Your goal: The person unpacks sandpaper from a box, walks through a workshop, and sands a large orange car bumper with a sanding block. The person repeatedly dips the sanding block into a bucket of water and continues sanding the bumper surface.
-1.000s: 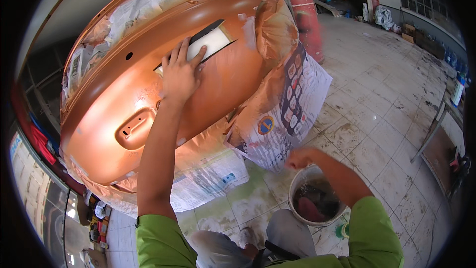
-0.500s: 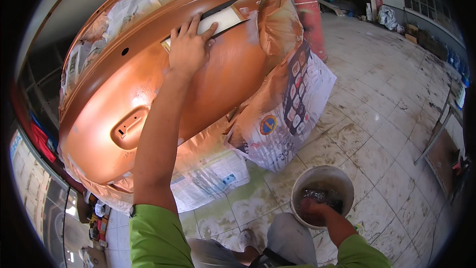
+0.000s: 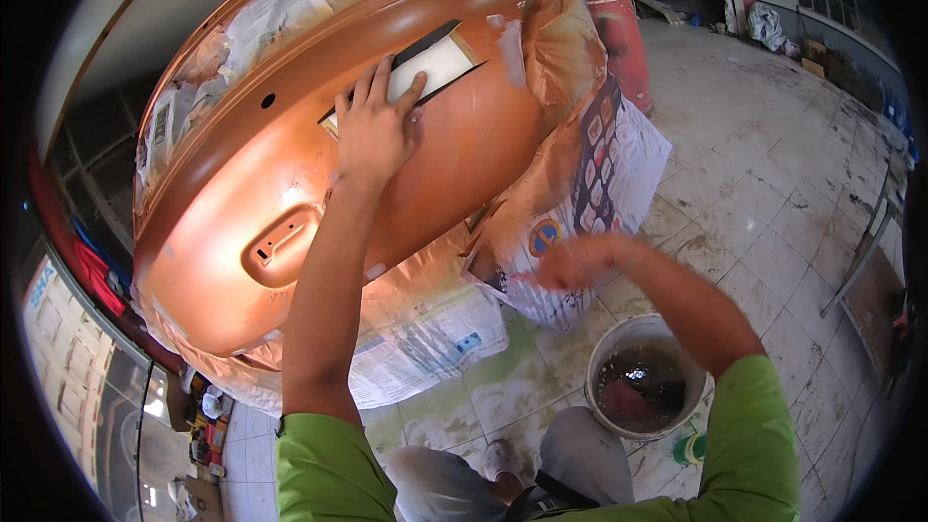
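My left hand (image 3: 374,130) presses a long white sanding block (image 3: 437,62), edged with black sandpaper, against an orange car panel (image 3: 416,188). The fingers lie across the block's near end, the thumb along its side. My right hand (image 3: 570,263) is smeared by motion in front of the masking paper (image 3: 646,150) below the panel; whether it holds anything cannot be made out. Under my right forearm stands a whitish bucket (image 3: 596,408) of murky water, with a dark reddish thing (image 3: 623,401) in it.
Newspaper (image 3: 425,358) hangs along the panel's lower edge. A red and white post (image 3: 619,34) rises behind its far right end. At the far right leans a metal-framed board (image 3: 875,314). A green round container (image 3: 688,449) sits beside the bucket on the tiled floor.
My right hand has come up out of the bucket and swung left toward the masking paper. The left hand stays on the sanding block; the whole view has shifted slightly.
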Available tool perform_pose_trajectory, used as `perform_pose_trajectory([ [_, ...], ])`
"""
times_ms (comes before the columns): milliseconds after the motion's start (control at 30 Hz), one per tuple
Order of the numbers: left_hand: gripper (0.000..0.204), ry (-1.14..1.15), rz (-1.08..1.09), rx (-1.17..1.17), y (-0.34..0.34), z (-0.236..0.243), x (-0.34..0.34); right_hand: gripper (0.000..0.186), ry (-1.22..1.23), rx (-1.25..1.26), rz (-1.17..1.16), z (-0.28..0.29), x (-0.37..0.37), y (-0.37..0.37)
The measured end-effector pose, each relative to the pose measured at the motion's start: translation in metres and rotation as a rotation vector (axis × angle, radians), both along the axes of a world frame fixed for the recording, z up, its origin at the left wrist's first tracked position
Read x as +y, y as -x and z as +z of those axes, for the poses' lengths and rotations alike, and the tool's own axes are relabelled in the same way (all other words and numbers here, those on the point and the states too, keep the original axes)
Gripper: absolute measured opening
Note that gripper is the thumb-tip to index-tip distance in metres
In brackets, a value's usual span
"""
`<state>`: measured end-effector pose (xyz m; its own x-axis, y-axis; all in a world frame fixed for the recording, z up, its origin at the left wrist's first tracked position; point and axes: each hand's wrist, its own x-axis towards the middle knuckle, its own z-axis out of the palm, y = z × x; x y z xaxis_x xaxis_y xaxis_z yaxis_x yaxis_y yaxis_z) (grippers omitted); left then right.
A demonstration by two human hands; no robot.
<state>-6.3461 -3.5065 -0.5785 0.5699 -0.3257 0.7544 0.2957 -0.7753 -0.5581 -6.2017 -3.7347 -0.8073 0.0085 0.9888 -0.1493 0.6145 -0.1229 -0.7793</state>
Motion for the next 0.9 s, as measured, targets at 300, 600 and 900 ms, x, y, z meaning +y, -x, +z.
perform_pose_trajectory([
  [300, 0.052, -0.108, -0.053, 0.212, 0.055, -0.057, 0.007, 0.023, -0.950, -0.550, -0.774, 0.126, -0.014, -0.059],
  [600, 0.044, -0.131, 0.052, 0.035, -0.058, 0.026, -0.028, 0.031, -0.023, -0.354, -1.233, -0.315, -0.166, -0.102],
  [900, 0.048, -0.199, 0.037, 0.080, -0.065, 0.029, -0.034, 0.035, 0.011, -0.335, -1.307, -0.364, -0.190, -0.124],
])
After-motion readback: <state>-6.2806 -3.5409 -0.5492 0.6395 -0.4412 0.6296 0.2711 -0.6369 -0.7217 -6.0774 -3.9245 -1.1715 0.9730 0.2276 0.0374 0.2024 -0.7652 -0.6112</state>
